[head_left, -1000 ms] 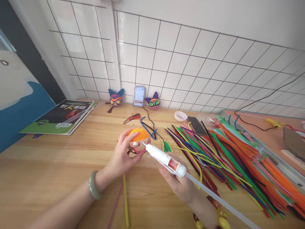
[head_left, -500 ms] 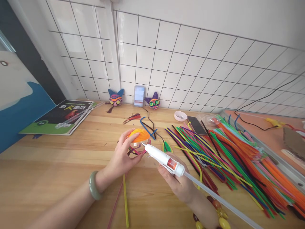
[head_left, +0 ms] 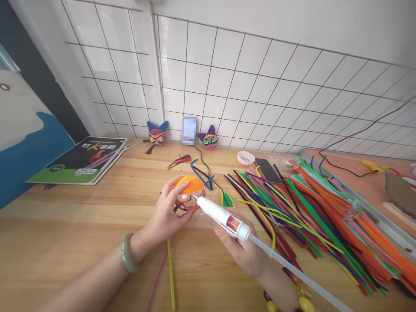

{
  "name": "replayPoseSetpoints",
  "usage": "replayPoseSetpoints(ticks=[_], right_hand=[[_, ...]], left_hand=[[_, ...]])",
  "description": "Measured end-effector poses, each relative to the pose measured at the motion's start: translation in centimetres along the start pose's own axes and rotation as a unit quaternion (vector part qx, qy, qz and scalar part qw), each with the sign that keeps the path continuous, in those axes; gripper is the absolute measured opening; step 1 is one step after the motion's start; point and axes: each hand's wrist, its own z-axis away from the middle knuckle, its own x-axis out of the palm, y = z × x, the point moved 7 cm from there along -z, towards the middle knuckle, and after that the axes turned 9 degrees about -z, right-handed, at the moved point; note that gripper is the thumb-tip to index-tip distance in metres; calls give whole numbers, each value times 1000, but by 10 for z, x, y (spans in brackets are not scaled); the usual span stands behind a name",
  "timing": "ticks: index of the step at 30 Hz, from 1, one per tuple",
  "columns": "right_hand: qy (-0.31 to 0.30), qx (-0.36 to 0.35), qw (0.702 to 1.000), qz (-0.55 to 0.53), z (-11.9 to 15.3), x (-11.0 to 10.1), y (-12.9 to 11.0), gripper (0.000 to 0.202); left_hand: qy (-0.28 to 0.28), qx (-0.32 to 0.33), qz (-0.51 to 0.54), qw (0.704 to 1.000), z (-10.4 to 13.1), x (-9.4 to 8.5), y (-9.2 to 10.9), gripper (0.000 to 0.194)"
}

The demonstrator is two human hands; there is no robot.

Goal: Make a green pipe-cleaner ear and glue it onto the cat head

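Observation:
My left hand (head_left: 170, 201) grips a small craft piece, a clear plastic dome (head_left: 186, 197) with an orange pipe-cleaner part (head_left: 191, 185) across its top and pink and dark strands around its lower edge. My right hand (head_left: 238, 247) is closed around a white hot glue gun (head_left: 217, 211), a long clear glue stick (head_left: 292, 264) trailing from its back end. The gun's nozzle tip is at the dome, just below the orange part; I cannot tell whether it touches. Beneath my left hand, a yellow pipe cleaner (head_left: 171, 277) and a pink one (head_left: 158, 279) run toward me.
Piles of coloured pipe cleaners (head_left: 286, 212) cover the right side. A dark phone (head_left: 268, 170) and a pink dish (head_left: 245, 158) lie behind them. Two finished cat-like masks, one blue-eared (head_left: 157, 133), one purple-eared (head_left: 209, 138), lean near the wall. A book (head_left: 81, 158) is at left.
Almost nothing differs. Both hands, the craft piece and the glue gun keep nearly the same positions; the gun has shifted very slightly left.

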Motion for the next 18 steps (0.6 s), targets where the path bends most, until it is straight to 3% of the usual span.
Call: replayPoseSetpoints(ticks=[18], right_hand=[[-3,19,1000,3,1,0,1,7]], left_hand=[[0,-9,-4,1000,2,1,-2,56]])
